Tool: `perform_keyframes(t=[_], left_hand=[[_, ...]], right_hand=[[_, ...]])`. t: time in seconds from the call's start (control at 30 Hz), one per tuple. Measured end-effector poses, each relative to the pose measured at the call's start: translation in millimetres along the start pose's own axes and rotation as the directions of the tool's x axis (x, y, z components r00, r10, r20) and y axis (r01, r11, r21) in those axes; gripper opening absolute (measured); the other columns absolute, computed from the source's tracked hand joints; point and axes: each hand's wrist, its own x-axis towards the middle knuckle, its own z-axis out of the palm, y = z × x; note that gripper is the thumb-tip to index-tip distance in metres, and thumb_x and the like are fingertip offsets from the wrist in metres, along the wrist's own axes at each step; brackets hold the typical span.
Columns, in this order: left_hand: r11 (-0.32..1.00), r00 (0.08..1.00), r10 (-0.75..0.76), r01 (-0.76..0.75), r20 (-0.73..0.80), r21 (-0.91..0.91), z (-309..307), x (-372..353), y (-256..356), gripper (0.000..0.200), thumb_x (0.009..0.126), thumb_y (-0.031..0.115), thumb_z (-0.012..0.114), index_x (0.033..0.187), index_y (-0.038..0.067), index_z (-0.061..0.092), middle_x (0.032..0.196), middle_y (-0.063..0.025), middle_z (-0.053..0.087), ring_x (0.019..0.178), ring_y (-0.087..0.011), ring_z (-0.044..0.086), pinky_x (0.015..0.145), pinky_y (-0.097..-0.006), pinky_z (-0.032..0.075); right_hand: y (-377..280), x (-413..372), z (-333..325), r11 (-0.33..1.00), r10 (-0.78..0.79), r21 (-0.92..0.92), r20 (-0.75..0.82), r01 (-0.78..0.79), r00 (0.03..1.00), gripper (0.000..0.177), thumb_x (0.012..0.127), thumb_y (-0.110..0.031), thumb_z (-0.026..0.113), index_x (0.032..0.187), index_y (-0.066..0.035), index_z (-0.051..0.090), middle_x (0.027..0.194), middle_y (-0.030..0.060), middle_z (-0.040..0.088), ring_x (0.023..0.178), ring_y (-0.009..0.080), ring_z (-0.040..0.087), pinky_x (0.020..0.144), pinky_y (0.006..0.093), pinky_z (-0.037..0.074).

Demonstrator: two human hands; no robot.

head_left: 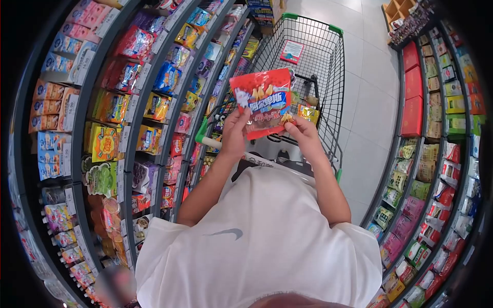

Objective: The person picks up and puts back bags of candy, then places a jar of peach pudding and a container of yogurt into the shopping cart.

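Note:
Both of my hands hold up a red candy bag (264, 100) printed with a blue logo and a white cartoon animal. My left hand (237, 129) grips its lower left edge, the thumb on the front. At the lower right corner my right hand (304, 134) pinches the bag, thumb also in front. The bag is raised above the near end of a shopping cart (340, 66), a dark wire one with green corners. Inside the cart lie a red and white flat package (291, 52) and a yellow packet (308, 112), partly hidden by the bag and my right hand.
Shelves of bagged candy with price tags (82, 66) run along my left. More shelves with packets and red boxes (412, 92) line the right. A tiled floor (362, 110) lies between the cart and the right shelves. A wooden display bin (398, 10) stands far right.

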Motion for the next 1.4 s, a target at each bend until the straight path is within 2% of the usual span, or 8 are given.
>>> perform_keyframes(t=[0.1, 0.2, 0.33, 0.5, 0.9, 0.97, 1.3, 1.4], left_hand=[[0.99, 0.992, 0.127, -0.126, -0.011, 0.059, -5, 11, 17, 0.032, 0.096, 0.014, 0.063, 0.124, -0.001, 0.058, 0.113, -0.0083, 0.068, 0.097, -0.0122, 0.066, 0.086, -0.0259, 0.052], [0.963, 0.994, 0.085, -0.099, 0.066, 0.252, -21, 22, 55, 0.038, 0.09, 0.007, 0.068, 0.126, -0.002, 0.058, 0.108, -0.0076, 0.071, 0.092, -0.0118, 0.067, 0.084, -0.0255, 0.051], [0.569, 0.974, -0.088, -0.122, 0.208, 0.813, -10, 18, 98, 0.033, 0.085, 0.016, 0.077, 0.112, -0.001, 0.069, 0.093, -0.0042, 0.072, 0.082, -0.0086, 0.064, 0.075, -0.0261, 0.052], [0.548, 0.976, -0.086, -0.12, 0.198, 0.828, 4, 10, 100, 0.025, 0.087, 0.019, 0.077, 0.102, -0.001, 0.071, 0.085, -0.0022, 0.07, 0.078, -0.0068, 0.061, 0.071, -0.0246, 0.05], [0.736, 0.995, 0.033, -0.089, 0.096, 0.671, 4, 0, 80, 0.017, 0.092, 0.014, 0.071, 0.09, -0.003, 0.072, 0.077, -0.0004, 0.068, 0.07, -0.004, 0.06, 0.063, -0.0212, 0.048], [0.769, 0.998, 0.003, -0.039, 0.058, 0.638, 4, -2, 74, 0.018, 0.092, 0.014, 0.071, 0.09, -0.003, 0.072, 0.075, -0.0001, 0.068, 0.069, -0.0036, 0.06, 0.062, -0.0208, 0.048], [0.655, 0.99, -0.06, -0.058, 0.129, 0.754, 27, -1, 85, 0.011, 0.09, 0.008, 0.072, 0.091, -0.002, 0.072, 0.079, -0.0009, 0.068, 0.071, -0.0051, 0.061, 0.066, -0.0214, 0.049], [0.496, 0.945, -0.025, -0.271, 0.326, 0.825, 29, 1, 86, 0.01, 0.086, 0.006, 0.074, 0.093, -0.002, 0.073, 0.083, -0.0028, 0.07, 0.075, -0.0062, 0.062, 0.066, -0.0211, 0.049]], right_hand=[[-4, -2, -10, 0.95, -0.11, -0.289, 0.047, 0.119, 0.993, 0.018, 0.098, -0.017, 0.06, 0.101, -0.001, 0.065, 0.083, -0.0003, 0.062, 0.075, 0.0086, 0.051, 0.07, 0.0251, 0.043], [-10, -4, -14, 0.895, -0.079, -0.424, 0.146, 0.135, 0.986, 0.017, 0.097, -0.015, 0.059, 0.099, 0.001, 0.063, 0.08, 0.0057, 0.061, 0.073, 0.0128, 0.052, 0.069, 0.0289, 0.043], [-25, -7, -8, 0.865, -0.107, -0.444, 0.297, 0.236, 0.949, 0.015, 0.095, -0.014, 0.06, 0.097, 0.001, 0.062, 0.081, 0.013, 0.059, 0.073, 0.0253, 0.052, 0.069, 0.0342, 0.043], [-32, -4, -4, 0.828, -0.115, -0.472, 0.385, 0.302, 0.916, 0.015, 0.093, -0.014, 0.063, 0.095, 0.001, 0.063, 0.083, 0.0154, 0.06, 0.077, 0.0344, 0.055, 0.071, 0.0375, 0.044], [-20, -7, -11, 0.85, -0.142, -0.469, 0.234, 0.24, 0.962, 0.017, 0.088, -0.016, 0.07, 0.089, 0.001, 0.071, 0.08, 0.0137, 0.066, 0.073, 0.0263, 0.059, 0.067, 0.0342, 0.045], [-14, -8, -14, 0.858, -0.106, -0.476, 0.202, 0.192, 0.974, 0.015, 0.087, -0.012, 0.071, 0.089, 0.004, 0.07, 0.077, 0.0097, 0.064, 0.07, 0.0189, 0.056, 0.066, 0.0317, 0.045], [14, -12, -14, 0.964, 0.11, -0.262, 0.246, -0.044, 0.963, 0.027, 0.087, -0.017, 0.074, 0.107, 0.001, 0.07, 0.095, 0.0068, 0.07, 0.086, 0.0143, 0.064, 0.081, 0.0293, 0.05], [17, -10, -5, 0.984, 0.087, -0.173, 0.267, -0.041, 0.96, 0.03, 0.09, -0.009, 0.07, 0.117, 0.003, 0.064, 0.102, 0.007, 0.069, 0.093, 0.0148, 0.066, 0.084, 0.0289, 0.051]])
